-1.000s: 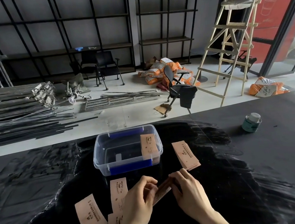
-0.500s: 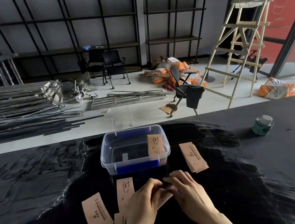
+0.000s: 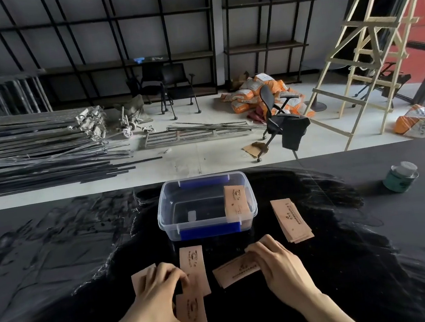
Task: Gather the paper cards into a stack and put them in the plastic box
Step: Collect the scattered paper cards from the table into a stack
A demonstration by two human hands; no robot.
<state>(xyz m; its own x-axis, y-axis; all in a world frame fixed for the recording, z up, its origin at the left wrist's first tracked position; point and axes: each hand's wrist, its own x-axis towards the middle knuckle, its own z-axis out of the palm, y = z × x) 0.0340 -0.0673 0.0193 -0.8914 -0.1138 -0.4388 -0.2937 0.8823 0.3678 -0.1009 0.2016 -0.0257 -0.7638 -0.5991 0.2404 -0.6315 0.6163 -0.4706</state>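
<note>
A clear plastic box (image 3: 208, 230) with blue clips stands on the black table, and one tan paper card (image 3: 236, 202) leans inside its right end. A small pile of cards (image 3: 291, 220) lies to the right of the box. My right hand (image 3: 279, 267) holds a thin stack of cards (image 3: 234, 269) flat on the table by its right end. My left hand (image 3: 158, 296) rests with fingers down on loose cards: one at the left (image 3: 140, 277), an upright one (image 3: 193, 266) and a lower one (image 3: 191, 314).
A green tin (image 3: 401, 177) with a pale lid stands at the right of the black table (image 3: 58, 257). Beyond the table's far edge is a floor with metal bars, an office chair (image 3: 281, 124), sacks and a wooden ladder (image 3: 367, 45).
Both hands were together on the small stack. My left hand has let go and moved left onto the loose cards, while my right hand keeps the stack on the table.
</note>
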